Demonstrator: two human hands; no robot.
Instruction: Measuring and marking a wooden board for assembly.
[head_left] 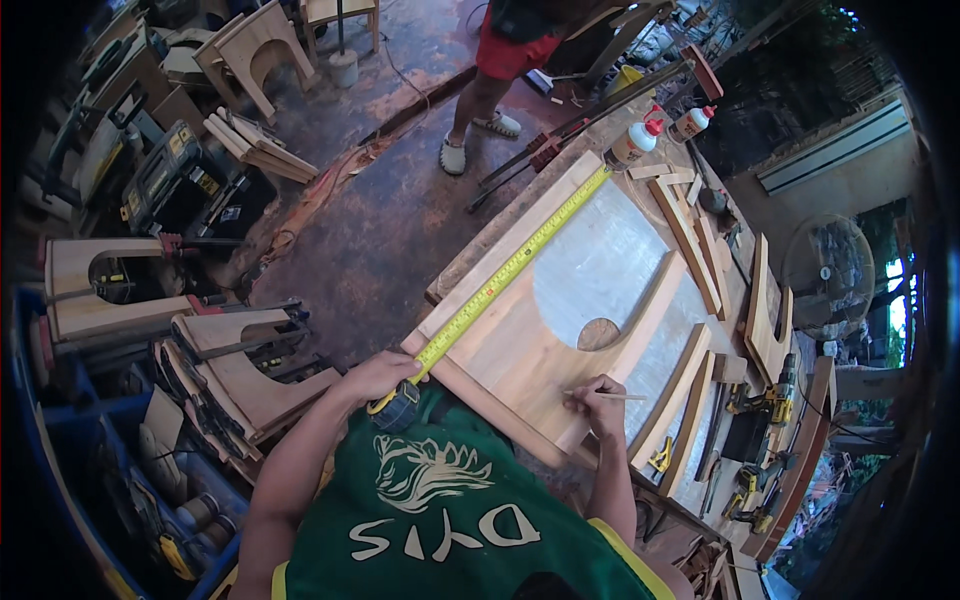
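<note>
A yellow tape measure blade (490, 291) lies stretched along the far-left rail of a wooden chair-like panel (515, 355) with a curved cut-out. Its dark case (394, 408) hangs at the near corner, just off the wood. My left hand (383, 378) is closed on the tape measure there, fingers against the board's corner. Over the panel's lower right part, my right hand (600, 403) grips a pencil (626, 397) between thumb and fingers. The pencil points roughly sideways, and its tip is too small to place exactly.
White glue bottles with red caps (637, 140) stand at the bench's far end. Cut wood strips (690, 240) and cordless drills (775, 400) lie on the right. Clamped wooden frames (240, 360) and a blue bin (75, 400) are at left. Another person (490, 90) stands beyond the bench.
</note>
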